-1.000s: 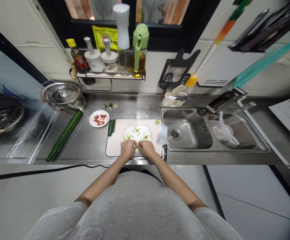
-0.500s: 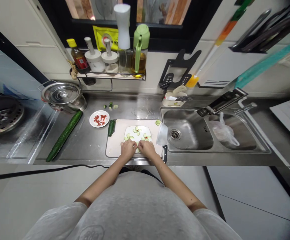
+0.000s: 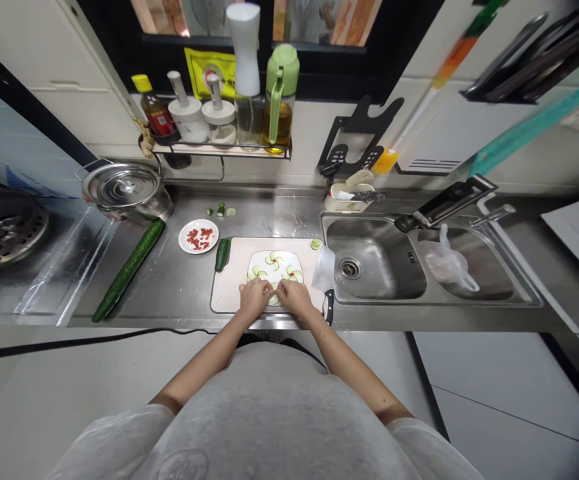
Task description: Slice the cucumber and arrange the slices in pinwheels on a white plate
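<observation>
A white square plate [image 3: 262,259] lies on a pale cutting board [image 3: 229,283] and carries cucumber slices [image 3: 272,259] laid out in pinwheel shapes. My left hand [image 3: 253,298] and my right hand [image 3: 294,297] rest side by side on the plate's near edge, fingers curled and pinched together over slices there. What the fingertips grip is too small to name for sure. A cleaver [image 3: 324,269] lies at the board's right edge, its black handle by my right wrist. A short cucumber piece [image 3: 222,255] lies at the board's left edge.
A whole cucumber [image 3: 129,270] and a small dish of red bits [image 3: 198,237] lie on the steel counter to the left, near a lidded pot [image 3: 125,191]. A double sink [image 3: 376,267] with a plastic bag [image 3: 449,263] is on the right. A rack of bottles [image 3: 219,150] stands behind.
Both hands stay on the near edge of the plate with only slight finger shifts. Nothing else has moved.
</observation>
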Demonstrator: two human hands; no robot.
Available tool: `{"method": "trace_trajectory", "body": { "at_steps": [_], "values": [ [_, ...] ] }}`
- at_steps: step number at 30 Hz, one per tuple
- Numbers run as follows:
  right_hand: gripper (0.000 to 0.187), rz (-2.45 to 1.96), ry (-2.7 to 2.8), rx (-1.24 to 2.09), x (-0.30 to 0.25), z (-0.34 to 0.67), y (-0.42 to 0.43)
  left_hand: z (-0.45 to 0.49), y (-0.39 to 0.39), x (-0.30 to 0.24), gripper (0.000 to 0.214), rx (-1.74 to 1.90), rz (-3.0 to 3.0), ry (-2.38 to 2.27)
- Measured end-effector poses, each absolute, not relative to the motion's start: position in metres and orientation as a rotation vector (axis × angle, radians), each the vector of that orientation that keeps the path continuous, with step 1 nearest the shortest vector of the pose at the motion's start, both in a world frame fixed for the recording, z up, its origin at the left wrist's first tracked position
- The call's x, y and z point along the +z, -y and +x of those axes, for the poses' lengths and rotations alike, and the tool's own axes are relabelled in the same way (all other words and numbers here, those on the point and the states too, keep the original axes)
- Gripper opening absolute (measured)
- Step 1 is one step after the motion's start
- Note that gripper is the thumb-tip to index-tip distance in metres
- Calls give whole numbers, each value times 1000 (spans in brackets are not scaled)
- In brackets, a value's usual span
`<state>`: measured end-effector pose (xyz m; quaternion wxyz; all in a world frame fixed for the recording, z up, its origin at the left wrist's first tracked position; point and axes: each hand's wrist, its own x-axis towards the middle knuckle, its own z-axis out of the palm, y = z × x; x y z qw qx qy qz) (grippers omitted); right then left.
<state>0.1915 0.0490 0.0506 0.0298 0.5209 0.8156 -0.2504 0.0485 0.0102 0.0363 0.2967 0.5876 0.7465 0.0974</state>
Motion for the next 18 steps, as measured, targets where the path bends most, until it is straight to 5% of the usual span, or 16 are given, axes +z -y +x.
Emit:
{"method": "trace_trajectory", "body": {
  "at_steps": [18],
  "values": [
    [26,1976,-2576,-1161,47,222,-56,-24,-21,58,21,603,1273,-2246]
  ]
}}
